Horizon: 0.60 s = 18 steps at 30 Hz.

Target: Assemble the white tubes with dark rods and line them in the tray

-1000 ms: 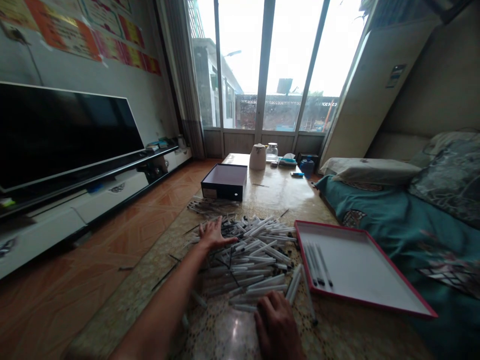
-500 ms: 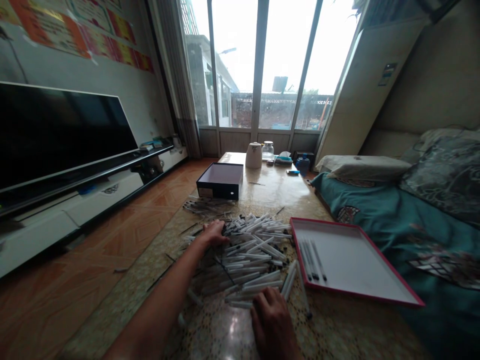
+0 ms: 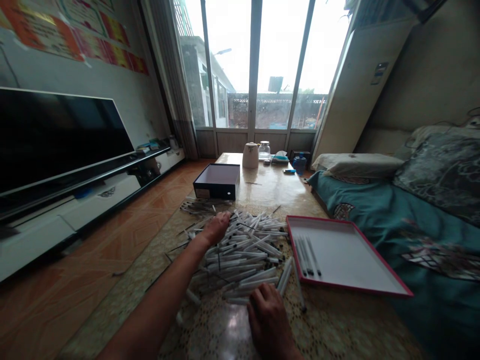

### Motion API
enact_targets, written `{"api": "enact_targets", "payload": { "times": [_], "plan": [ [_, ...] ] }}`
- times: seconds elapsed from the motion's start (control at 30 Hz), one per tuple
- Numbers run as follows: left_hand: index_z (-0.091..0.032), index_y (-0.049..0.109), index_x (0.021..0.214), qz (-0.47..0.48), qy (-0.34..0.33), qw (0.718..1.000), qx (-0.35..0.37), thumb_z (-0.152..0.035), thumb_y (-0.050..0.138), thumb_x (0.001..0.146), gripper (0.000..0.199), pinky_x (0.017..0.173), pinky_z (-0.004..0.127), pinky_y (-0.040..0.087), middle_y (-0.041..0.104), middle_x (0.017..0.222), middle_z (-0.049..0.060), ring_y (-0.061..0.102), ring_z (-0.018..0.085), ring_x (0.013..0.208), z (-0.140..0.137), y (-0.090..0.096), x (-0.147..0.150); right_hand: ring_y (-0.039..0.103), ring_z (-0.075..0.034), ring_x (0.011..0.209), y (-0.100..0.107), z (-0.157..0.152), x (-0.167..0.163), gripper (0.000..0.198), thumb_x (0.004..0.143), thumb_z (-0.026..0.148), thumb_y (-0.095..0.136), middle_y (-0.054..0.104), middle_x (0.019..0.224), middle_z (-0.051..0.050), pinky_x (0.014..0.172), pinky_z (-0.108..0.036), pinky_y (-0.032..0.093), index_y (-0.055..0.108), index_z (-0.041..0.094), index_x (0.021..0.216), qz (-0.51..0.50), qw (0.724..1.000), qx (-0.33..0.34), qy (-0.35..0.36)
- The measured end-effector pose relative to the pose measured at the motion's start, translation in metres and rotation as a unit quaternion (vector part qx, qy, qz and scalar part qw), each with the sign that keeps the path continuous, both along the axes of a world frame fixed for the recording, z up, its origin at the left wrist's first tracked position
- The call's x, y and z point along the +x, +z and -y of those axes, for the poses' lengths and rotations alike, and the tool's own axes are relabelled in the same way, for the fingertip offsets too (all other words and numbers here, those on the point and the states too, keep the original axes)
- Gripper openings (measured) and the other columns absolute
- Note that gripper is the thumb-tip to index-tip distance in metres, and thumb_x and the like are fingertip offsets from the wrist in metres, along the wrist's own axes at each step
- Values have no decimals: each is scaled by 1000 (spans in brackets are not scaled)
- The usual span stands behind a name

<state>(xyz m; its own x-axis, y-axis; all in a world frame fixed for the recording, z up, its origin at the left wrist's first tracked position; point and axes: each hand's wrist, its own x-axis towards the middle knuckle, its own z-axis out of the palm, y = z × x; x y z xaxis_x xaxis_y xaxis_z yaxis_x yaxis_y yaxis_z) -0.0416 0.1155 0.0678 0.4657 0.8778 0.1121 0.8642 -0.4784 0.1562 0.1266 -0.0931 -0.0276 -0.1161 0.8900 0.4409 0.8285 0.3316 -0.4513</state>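
A heap of white pen barrels [image 3: 240, 262] with dark tips is spread over the patterned table. My left hand [image 3: 218, 226] reaches to the heap's far left part, its fingers drawn together; whatever they pinch is too small to make out. Thin dark rods lie across the heap near it. My right hand [image 3: 268, 312] rests at the near edge of the heap with curled fingers, touching or close to the nearest barrels; its palm side is hidden. On the right, a red-rimmed white box lid [image 3: 348, 255] holds several clear pens [image 3: 308, 256] lying side by side.
A dark open box [image 3: 215, 189] stands beyond the heap, with thin rods [image 3: 204, 205] before it. Farther back are a kettle [image 3: 250, 156], a glass jar [image 3: 264, 150] and a tissue pack [image 3: 279, 157]. A teal-covered sofa [image 3: 360, 200] borders the table's right side.
My left hand has moved slightly right and away from me over the heap, its fingers now closer together. My right hand keeps about the same place. The view has shifted slightly.
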Motion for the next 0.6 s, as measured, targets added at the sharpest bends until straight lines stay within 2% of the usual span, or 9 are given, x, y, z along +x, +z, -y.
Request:
{"api": "enact_targets", "payload": {
  "times": [0.13, 0.3, 0.43, 0.53, 0.6],
  "plan": [
    [-16, 53, 102, -30, -135, 989, 47, -12, 39, 89, 19, 88, 33, 38, 61, 103, 11, 52, 22, 100, 11, 11, 44, 49, -21, 84, -2, -1, 0, 14, 80, 10, 51, 53, 88, -2, 77, -34, 39, 51, 24, 80, -7, 1000, -3, -2],
    [-19, 57, 93, -69, -289, 952, 72, -16, 45, 88, 13, 85, 33, 38, 63, 91, 7, 54, 20, 92, 26, 4, 105, 49, -21, 84, -7, -2, -1, 15, 78, 8, 52, 53, 87, -3, 77, -36, 39, 52, 23, 81, -14, 1000, 9, -6],
    [-21, 60, 92, -92, -348, 928, 94, -17, 49, 87, 13, 92, 38, 33, 66, 91, 6, 54, 21, 95, 33, -10, 130, 49, -22, 86, -11, -3, -2, 17, 78, 8, 51, 53, 90, -4, 77, -37, 40, 53, 23, 84, -25, 1000, 1, -7],
    [-26, 60, 102, -95, -367, 917, 124, -14, 50, 85, 23, 99, 45, 26, 65, 111, 5, 48, 24, 113, 39, -16, 132, 49, -22, 86, -11, -3, -1, 19, 75, 6, 52, 53, 90, -4, 77, -37, 41, 53, 23, 84, -27, 1000, -1, 0],
    [-28, 54, 117, -70, -350, 926, 127, -15, 51, 84, 36, 102, 47, 23, 56, 128, 6, 40, 25, 124, 47, -16, 127, 49, -22, 86, -10, -3, -1, 19, 75, 6, 52, 53, 89, -4, 77, -37, 41, 52, 23, 84, -23, 1000, -2, 3]
  ]
}}
